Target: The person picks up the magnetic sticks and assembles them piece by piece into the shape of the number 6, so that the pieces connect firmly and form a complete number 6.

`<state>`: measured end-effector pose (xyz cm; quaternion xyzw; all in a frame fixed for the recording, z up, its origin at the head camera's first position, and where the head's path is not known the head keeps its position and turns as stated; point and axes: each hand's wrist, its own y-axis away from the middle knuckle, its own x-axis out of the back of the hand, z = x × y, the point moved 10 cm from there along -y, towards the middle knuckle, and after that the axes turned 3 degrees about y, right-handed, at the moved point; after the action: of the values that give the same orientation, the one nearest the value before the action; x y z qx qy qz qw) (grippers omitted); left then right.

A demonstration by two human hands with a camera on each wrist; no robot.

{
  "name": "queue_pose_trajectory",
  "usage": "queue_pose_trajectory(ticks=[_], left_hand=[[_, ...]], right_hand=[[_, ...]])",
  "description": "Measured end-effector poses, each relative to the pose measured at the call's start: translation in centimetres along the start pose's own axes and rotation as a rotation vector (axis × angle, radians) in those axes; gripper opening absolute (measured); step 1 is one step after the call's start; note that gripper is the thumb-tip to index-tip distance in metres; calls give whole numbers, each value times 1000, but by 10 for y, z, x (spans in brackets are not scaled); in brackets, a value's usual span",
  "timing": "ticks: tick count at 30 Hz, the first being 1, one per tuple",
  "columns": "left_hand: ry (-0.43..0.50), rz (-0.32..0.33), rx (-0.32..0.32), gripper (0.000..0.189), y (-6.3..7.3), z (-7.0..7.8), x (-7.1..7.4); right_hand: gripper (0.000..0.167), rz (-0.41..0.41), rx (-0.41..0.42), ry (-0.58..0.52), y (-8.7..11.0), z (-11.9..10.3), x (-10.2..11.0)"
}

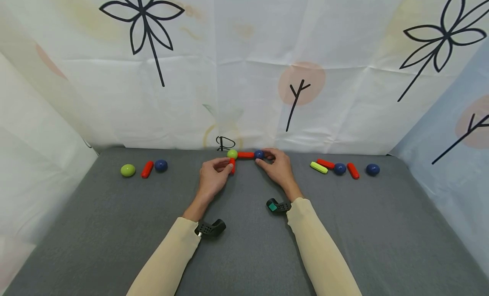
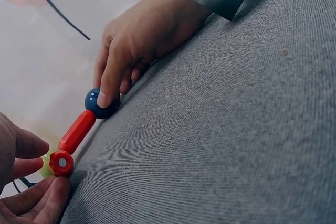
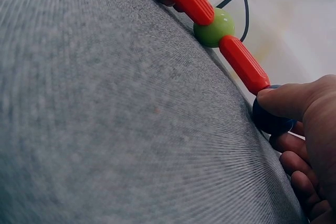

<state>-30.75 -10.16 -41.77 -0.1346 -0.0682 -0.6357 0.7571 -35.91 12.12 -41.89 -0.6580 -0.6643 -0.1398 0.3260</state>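
Near the back edge of the cloth, a green ball [image 1: 231,153] joins two red rods at an angle. One red rod [image 1: 245,155] runs right to a dark blue ball [image 1: 259,154]; the other red rod [image 1: 232,167] points toward me. My left hand [image 1: 211,178] has its thumb and fingers about this second rod, whose end [image 2: 62,162] shows a pale round spot in the left wrist view. With thumb and fingertips, my right hand [image 1: 280,167] grips the blue ball, partly hidden behind the thumb in the right wrist view.
At left lie a loose green ball [image 1: 127,170], a red rod [image 1: 147,169] and a blue ball [image 1: 161,165]. On the right are a yellow-green rod [image 1: 318,167], red rods [image 1: 353,170] and blue balls [image 1: 372,169]. A patterned white curtain [image 1: 244,109] hangs behind the grey cloth [image 1: 244,245].
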Motion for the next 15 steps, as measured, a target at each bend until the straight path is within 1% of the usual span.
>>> queue_pose_trajectory(ticks=[4,11,15], left_hand=[[-1,0,9,24,0,-1,0],[-16,15,10,25,0,-1,2],[-23,12,5,26,0,0,3]], right_hand=[[42,4,7,0,0,0,0],[42,6,13,2,0,-2,0],[43,6,13,7,0,-1,0]])
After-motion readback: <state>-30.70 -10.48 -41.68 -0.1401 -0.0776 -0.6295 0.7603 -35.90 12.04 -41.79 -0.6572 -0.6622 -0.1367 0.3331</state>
